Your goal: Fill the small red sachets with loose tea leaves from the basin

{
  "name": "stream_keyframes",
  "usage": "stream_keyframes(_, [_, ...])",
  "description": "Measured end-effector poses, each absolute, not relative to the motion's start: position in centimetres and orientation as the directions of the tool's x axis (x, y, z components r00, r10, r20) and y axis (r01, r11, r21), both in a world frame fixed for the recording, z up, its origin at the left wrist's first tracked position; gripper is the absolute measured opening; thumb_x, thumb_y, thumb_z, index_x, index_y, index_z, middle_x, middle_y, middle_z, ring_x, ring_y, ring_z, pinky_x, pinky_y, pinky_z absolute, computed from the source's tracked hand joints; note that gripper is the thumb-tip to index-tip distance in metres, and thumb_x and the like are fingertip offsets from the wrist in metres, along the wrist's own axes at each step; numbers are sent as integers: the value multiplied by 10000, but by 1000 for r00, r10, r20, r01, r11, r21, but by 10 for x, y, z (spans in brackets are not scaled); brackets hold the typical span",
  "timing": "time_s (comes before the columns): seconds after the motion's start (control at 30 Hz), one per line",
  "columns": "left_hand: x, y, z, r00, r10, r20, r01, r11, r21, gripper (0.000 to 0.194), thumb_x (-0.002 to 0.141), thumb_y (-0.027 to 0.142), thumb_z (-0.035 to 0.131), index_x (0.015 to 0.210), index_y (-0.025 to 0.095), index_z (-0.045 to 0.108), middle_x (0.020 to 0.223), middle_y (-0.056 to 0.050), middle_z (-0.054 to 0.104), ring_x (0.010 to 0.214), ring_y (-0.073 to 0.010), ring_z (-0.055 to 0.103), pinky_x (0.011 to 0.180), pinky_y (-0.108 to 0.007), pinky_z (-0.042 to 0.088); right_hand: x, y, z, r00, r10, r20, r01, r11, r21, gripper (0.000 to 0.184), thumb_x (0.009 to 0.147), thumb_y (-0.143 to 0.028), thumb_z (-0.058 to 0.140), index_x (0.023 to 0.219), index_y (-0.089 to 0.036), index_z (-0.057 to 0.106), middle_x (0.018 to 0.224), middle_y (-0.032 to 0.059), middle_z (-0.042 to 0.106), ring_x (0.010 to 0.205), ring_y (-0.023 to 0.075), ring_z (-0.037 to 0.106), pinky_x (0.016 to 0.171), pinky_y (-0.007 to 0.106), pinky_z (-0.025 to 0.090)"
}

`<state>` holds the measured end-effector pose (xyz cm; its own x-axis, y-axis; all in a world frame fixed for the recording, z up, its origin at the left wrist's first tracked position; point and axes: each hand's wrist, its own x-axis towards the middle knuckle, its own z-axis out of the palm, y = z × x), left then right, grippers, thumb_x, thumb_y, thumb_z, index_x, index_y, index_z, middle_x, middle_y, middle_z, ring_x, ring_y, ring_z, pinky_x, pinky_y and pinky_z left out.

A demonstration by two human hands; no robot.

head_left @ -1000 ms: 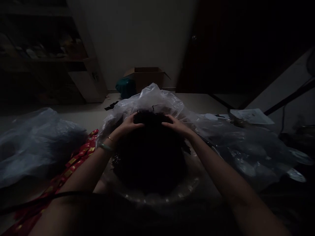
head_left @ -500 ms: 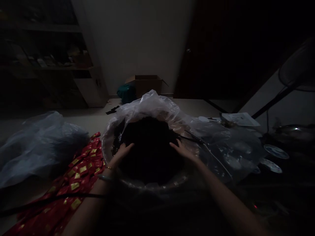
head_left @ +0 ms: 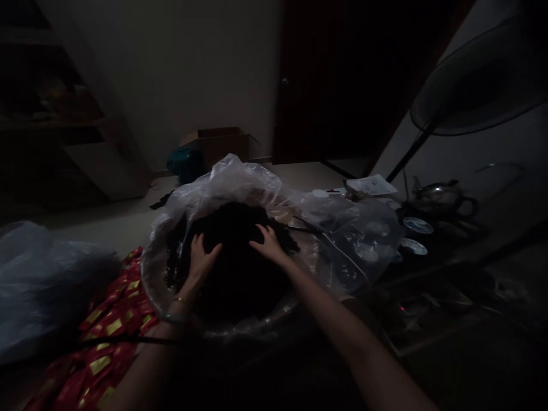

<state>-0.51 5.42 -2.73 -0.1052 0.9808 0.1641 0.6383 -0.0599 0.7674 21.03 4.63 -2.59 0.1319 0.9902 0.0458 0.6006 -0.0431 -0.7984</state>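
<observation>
In the dim light, a round container lined with a clear plastic bag (head_left: 233,171) is heaped with dark loose material (head_left: 240,268), too dark to name surely but leafy-looking at its edges. My left hand (head_left: 203,260) rests on the left part of the heap, thumb held away from the fingers. Opposite it, my right hand (head_left: 269,244) touches the heap's right part with its fingers spread. Neither hand visibly holds anything. A gold band and a pale bangle (head_left: 173,318) circle my left wrist. Long dark tongs or scissors (head_left: 310,227), hard to tell which, lie at the container's right edge.
Red packets with gold labels (head_left: 113,325) pile up at left beside a filled plastic bag (head_left: 47,279). Behind stand a cardboard box (head_left: 222,149) and a teal bundle (head_left: 186,162). At right are a teapot (head_left: 436,197), small dishes (head_left: 417,225) and a fan (head_left: 479,80).
The view has turned to the right, so the scene sits further left. My hands have come closer together over the dark heap, and more of their fingers now shows.
</observation>
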Motion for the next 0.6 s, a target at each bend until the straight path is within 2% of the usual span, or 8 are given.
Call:
stream_keyframes(0.07, [-5, 43, -31, -92, 983, 159, 739, -39, 673, 744, 732, 468, 621, 1383, 217, 362, 1522, -147, 221, 1401, -366, 163, 1108, -525, 208, 220, 41, -28, 160, 987, 12, 647, -95, -756, 719, 739, -366, 610, 1398, -217, 364, 1489, 133, 262, 1386, 315, 228, 1109, 470, 219])
stream_keyframes(0.17, [2, 31, -36, -39, 991, 130, 820, -43, 571, 692, 738, 491, 610, 1357, 250, 413, 1510, -153, 257, 1389, -410, 168, 1061, -601, 227, 224, 34, -29, 111, 994, 15, 696, -67, -715, 658, 789, -328, 558, 1407, -207, 367, 1490, 135, 290, 1384, 297, 244, 1110, 462, 220])
stream_keyframes(0.27, [10, 27, -39, 56, 990, 132, 835, -118, 537, 712, 762, 494, 586, 1391, 250, 359, 1517, -175, 228, 1388, -396, 192, 1046, -576, 265, 218, 29, -26, 38, 999, -16, 714, -38, -700, 613, 805, -316, 553, 1391, -219, 400, 1484, 123, 321, 1378, 281, 268, 1100, 443, 247])
stream_keyframes(0.33, [13, 25, -39, 148, 986, 71, 836, -163, 524, 869, 699, 532, 647, 1432, 258, 270, 1523, -198, 191, 1382, -417, 193, 1021, -573, 297, 211, 25, -24, 38, 999, -31, 724, -48, -688, 624, 817, -353, 553, 1402, -221, 381, 1501, 124, 289, 1392, 301, 226, 1097, 471, 232])
stream_keyframes(0.4, [16, 22, -37, 206, 979, 3, 847, -180, 500, 1085, 579, 549, 740, 1459, 258, 176, 1522, -229, 153, 1370, -454, 188, 988, -577, 333, 201, 19, -20, 24, 998, -54, 731, -55, -681, 674, 822, -440, 548, 1428, -243, 329, 1526, 121, 229, 1405, 337, 161, 1087, 519, 216])
stream_keyframes(0.47, [17, 17, -34, 225, 974, -14, 862, -192, 470, 1193, 510, 521, 789, 1467, 247, 132, 1515, -253, 133, 1358, -473, 199, 965, -562, 363, 193, 12, -16, 3, 997, -76, 735, -54, -676, 750, 805, -535, 543, 1451, -273, 267, 1544, 116, 175, 1409, 373, 99, 1066, 569, 213])
stream_keyframes(0.53, [18, 12, -29, 227, 974, -13, 870, -196, 453, 1157, 529, 479, 791, 1464, 238, 152, 1502, -260, 154, 1340, -467, 253, 953, -532, 389, 188, 4, -13, -2, 996, -94, 750, -61, -659, 791, 785, -568, 553, 1455, -274, 253, 1545, 132, 157, 1404, 389, 98, 1047, 588, 230])
stream_keyframes(0.6, [16, 8, -24, 202, 979, -17, 878, -173, 447, 1053, 576, 421, 774, 1448, 243, 211, 1487, -246, 202, 1311, -446, 322, 946, -503, 407, 188, -5, -11, 66, 993, -101, 766, -115, -632, 762, 803, -546, 537, 1449, -246, 268, 1540, 159, 147, 1398, 384, 126, 1043, 579, 241])
